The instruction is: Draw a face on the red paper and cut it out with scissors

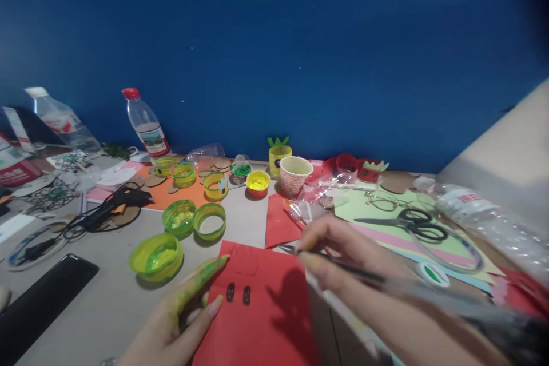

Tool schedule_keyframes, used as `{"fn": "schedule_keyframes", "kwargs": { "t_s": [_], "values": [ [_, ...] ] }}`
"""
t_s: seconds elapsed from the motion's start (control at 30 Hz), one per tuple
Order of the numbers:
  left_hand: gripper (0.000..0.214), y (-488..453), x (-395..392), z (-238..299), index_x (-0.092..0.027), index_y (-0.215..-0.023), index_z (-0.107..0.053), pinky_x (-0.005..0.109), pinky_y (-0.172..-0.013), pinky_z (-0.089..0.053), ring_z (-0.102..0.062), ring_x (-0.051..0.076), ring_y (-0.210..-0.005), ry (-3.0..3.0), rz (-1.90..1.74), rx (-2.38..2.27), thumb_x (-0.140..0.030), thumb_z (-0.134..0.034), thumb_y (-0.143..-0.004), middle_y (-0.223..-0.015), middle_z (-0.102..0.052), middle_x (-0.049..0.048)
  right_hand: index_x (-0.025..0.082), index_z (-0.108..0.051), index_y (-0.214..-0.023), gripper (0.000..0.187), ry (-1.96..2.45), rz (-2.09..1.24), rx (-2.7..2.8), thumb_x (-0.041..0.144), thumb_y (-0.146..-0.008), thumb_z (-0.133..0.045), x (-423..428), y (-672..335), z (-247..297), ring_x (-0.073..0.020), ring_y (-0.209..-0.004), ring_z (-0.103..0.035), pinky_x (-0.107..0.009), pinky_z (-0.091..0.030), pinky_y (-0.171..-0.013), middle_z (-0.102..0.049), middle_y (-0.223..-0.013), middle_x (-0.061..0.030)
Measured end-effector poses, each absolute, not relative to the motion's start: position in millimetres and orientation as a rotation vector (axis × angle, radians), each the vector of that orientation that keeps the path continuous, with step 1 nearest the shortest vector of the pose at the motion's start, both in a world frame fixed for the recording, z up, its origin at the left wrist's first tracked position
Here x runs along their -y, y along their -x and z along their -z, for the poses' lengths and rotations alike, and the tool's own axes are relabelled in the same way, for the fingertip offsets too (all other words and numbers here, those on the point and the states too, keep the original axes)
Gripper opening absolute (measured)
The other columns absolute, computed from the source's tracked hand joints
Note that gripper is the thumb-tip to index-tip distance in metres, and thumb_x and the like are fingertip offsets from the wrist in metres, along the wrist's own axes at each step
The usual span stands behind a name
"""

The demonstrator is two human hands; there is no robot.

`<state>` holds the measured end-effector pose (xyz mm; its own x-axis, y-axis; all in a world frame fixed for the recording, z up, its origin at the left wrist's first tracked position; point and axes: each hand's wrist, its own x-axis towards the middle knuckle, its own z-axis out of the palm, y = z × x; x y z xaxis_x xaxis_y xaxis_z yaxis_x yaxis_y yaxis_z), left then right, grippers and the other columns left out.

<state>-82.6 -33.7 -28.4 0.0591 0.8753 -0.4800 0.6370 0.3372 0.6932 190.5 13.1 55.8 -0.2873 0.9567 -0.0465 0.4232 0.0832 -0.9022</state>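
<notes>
A red sheet of paper with two small black marks lies on the table in front of me. My left hand, smeared with yellow-green paint, rests on the sheet's left edge with its fingers stretched out. My right hand pinches a thin brush whose tip hovers over the sheet's upper right corner.
Green-painted cut bottle bases stand left of the sheet. Behind are a yellow paint pot, a paper cup and a red-capped bottle. Black scissors lie on coloured paper at right. A glue gun and a phone lie at left.
</notes>
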Motion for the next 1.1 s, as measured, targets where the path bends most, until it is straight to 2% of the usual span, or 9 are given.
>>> {"fn": "schedule_keyframes", "kwargs": {
  "t_s": [0.07, 0.1, 0.17, 0.27, 0.37, 0.53, 0.67, 0.9, 1.1],
  "values": [
    [0.080, 81.1, 31.8, 24.6, -0.038, -0.151, -0.018, 0.015, -0.119, -0.032, -0.017, 0.012, -0.151, -1.367, -0.271, -1.651, -0.074, -0.034, -0.082, -0.158, -0.008, -0.0148, 0.034, -0.057, -0.101, 0.033, 1.596, -0.721, 1.943, 0.062, -0.093, -0.041, -17.9, -211.9, -62.6, -0.0181, -0.085, -0.062, -0.027, -0.050, -0.069, -0.064, -0.097, -0.0010],
    [0.085, 79.9, 30.7, 22.4, -0.035, -0.152, -0.017, 0.014, -0.120, -0.031, -0.015, 0.012, -0.152, -1.360, -0.243, -1.654, -0.078, -0.032, -0.080, -0.158, -0.007, -0.0146, 0.033, -0.058, -0.098, 0.038, 1.644, -0.532, 1.964, 0.062, -0.095, -0.033, -21.4, -221.6, -64.5, -0.0192, -0.084, -0.062, -0.031, -0.049, -0.075, -0.064, -0.093, -0.0019],
    [0.094, 77.7, 29.1, 18.9, -0.029, -0.153, -0.020, 0.013, -0.121, -0.028, -0.012, 0.012, -0.152, -1.334, -0.223, -1.678, -0.083, -0.029, -0.076, -0.158, -0.008, -0.0117, 0.028, -0.060, -0.079, 0.045, 1.868, -0.279, 2.151, 0.058, -0.094, -0.029, -30.5, -238.0, -66.0, -0.0204, -0.057, -0.054, -0.035, -0.038, -0.056, -0.059, -0.068, -0.0051],
    [0.091, 77.0, 28.6, 19.1, -0.030, -0.152, -0.023, 0.013, -0.119, -0.035, -0.013, 0.013, -0.152, -1.329, -0.277, -1.699, -0.081, -0.032, -0.077, -0.158, -0.011, -0.0113, 0.023, -0.054, -0.065, 0.040, 2.032, -0.093, 2.406, 0.050, -0.091, -0.038, -45.6, -256.0, -65.0, -0.0190, -0.052, -0.048, -0.034, -0.029, -0.055, -0.056, -0.063, -0.0059],
    [0.085, 78.3, 30.1, 23.7, -0.036, -0.150, -0.024, 0.011, -0.116, -0.039, -0.019, 0.014, -0.151, -1.285, -0.301, -1.685, -0.078, -0.039, -0.078, -0.157, -0.012, -0.0144, 0.021, -0.053, -0.076, 0.030, 2.164, -0.209, 2.528, 0.043, -0.091, -0.040, -56.1, -266.9, -63.3, -0.0198, -0.061, -0.053, -0.033, -0.030, -0.058, -0.059, -0.072, -0.0047],
    [0.088, 75.8, 30.3, 26.4, -0.038, -0.149, -0.020, 0.009, -0.104, -0.049, -0.033, 0.014, -0.143, -1.170, -0.370, -1.620, -0.077, -0.046, -0.075, -0.157, -0.008, -0.0141, 0.018, -0.050, -0.075, 0.020, 2.193, -0.426, 2.611, 0.033, -0.087, -0.045, -65.8, -270.3, -55.6, -0.0187, -0.062, -0.052, -0.032, -0.028, -0.057, -0.059, -0.072, -0.0042],
    [0.094, 72.9, 28.7, 25.3, -0.033, -0.152, -0.011, 0.014, -0.092, -0.054, -0.052, 0.011, -0.110, -1.198, -0.360, -1.582, -0.077, -0.044, -0.076, -0.158, -0.005, -0.0044, 0.016, -0.052, -0.074, 0.013, 2.118, -0.530, 2.613, 0.025, -0.082, -0.050, -72.5, -265.9, -47.0, -0.0202, -0.068, -0.052, -0.032, -0.028, -0.060, -0.060, -0.076, -0.0081],
    [0.084, 75.2, 32.0, 28.3, -0.038, -0.149, -0.017, 0.012, -0.077, -0.050, -0.048, 0.004, -0.080, -1.181, -0.412, -1.560, -0.070, -0.050, -0.078, -0.131, -0.042, 0.0051, 0.017, -0.051, -0.075, 0.008, 2.136, -0.612, 2.630, 0.023, -0.078, -0.054, -74.0, -259.1, -43.9, -0.0213, -0.067, -0.051, -0.033, -0.027, -0.058, -0.060, -0.080, -0.0093],
    [0.082, 72.2, 32.9, 24.8, -0.034, -0.148, -0.021, 0.011, -0.073, -0.048, -0.043, 0.002, -0.071, -1.175, -0.481, -1.549, -0.067, -0.051, -0.079, -0.108, -0.050, 0.0048, 0.016, -0.050, -0.074, 0.012, 2.195, -0.553, 2.628, 0.025, -0.083, -0.051, -77.0, -263.7, -41.9, -0.0228, -0.071, -0.053, -0.033, -0.029, -0.060, -0.061, -0.079, -0.0101]
  ]
}}
